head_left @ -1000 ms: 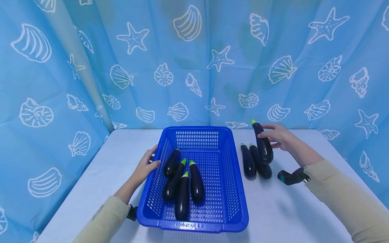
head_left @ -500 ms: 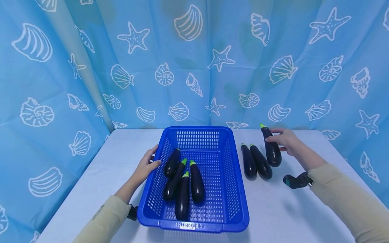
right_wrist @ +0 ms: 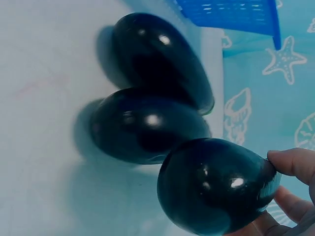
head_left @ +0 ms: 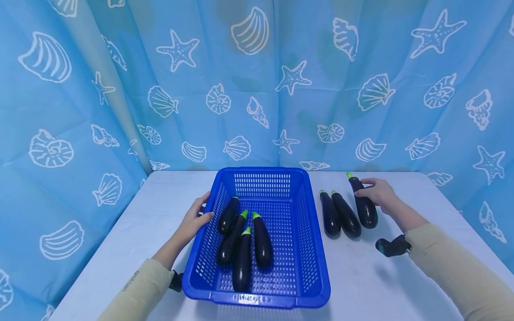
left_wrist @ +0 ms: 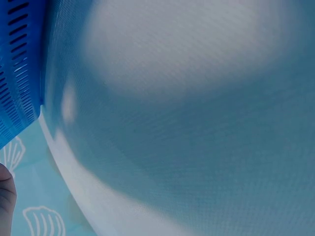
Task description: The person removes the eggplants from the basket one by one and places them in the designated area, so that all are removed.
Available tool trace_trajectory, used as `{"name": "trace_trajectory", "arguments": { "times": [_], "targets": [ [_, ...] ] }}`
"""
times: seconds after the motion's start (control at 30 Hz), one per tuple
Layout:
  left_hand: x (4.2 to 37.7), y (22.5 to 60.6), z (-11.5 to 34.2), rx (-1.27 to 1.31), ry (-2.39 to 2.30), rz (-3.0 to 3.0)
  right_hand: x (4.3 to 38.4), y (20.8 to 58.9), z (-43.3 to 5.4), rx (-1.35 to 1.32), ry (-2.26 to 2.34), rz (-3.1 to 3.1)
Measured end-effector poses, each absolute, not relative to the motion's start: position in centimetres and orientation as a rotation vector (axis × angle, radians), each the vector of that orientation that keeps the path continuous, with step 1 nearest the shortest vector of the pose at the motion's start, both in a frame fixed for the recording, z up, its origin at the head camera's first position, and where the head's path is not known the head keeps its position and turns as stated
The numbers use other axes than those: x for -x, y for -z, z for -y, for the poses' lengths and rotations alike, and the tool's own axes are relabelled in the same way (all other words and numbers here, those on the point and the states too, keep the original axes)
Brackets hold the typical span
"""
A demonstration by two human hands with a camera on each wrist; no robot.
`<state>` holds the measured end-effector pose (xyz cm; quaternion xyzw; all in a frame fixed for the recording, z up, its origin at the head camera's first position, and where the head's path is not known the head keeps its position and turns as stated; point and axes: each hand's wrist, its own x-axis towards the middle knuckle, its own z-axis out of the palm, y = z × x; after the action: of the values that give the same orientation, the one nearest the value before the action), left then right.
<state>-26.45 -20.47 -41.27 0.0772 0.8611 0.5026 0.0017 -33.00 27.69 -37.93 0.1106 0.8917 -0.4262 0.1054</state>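
Note:
A blue plastic basket (head_left: 315,249) with slotted walls stands on the table, and several dark eggplants with green stems lie inside, one of them the eggplant (head_left: 263,245) on the right. My left hand (head_left: 193,220) holds the basket's left rim, thumb at the edge; in the left wrist view only a bit of the hand (left_wrist: 6,201) shows. To the right of the basket, my right hand (head_left: 379,194) grips an eggplant (head_left: 366,211) between thumb and fingers. This eggplant (right_wrist: 216,187) appears close up in the right wrist view, just right of two others lying side by side.
The two loose eggplants, the left one (head_left: 330,218) and the right one (head_left: 347,218), lie close to the basket's right wall. A white cloth covers the table (head_left: 361,276). Behind it hangs a blue curtain (head_left: 265,80) with white shells and starfish.
My right hand has moved right and down with its eggplant, from over the two loose eggplants to beside them. My left hand and the basket look unmoved.

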Motion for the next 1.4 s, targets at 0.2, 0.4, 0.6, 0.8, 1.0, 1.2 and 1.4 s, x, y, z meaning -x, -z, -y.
{"name": "trace_trajectory", "arguments": {
  "times": [0.2,0.4,0.6,0.8,1.0,1.2,1.4],
  "targets": [
    [26.2,41.0,20.3,-0.249,-1.587,-2.707,32.0,38.0,-27.0,-0.351,1.166,-2.694],
    [26.3,41.1,20.4,-0.234,-1.592,-2.704,32.2,39.5,-27.3,-0.348,1.127,-2.722],
    [26.3,41.1,20.4,-0.251,-1.585,-2.711,32.4,40.7,-27.1,-0.354,1.109,-2.706],
    [26.4,41.1,20.4,-0.248,-1.563,-2.725,32.6,41.5,-26.8,-0.382,1.102,-2.696],
    [26.5,41.1,20.4,-0.233,-1.573,-2.705,32.7,42.2,-26.7,-0.396,1.129,-2.675],
    [26.4,41.0,20.3,-0.232,-1.566,-2.710,32.7,42.4,-26.7,-0.434,1.170,-2.634],
    [26.2,40.9,20.3,-0.241,-1.588,-2.703,32.5,42.2,-26.5,-0.442,1.215,-2.590]
  ]
}}
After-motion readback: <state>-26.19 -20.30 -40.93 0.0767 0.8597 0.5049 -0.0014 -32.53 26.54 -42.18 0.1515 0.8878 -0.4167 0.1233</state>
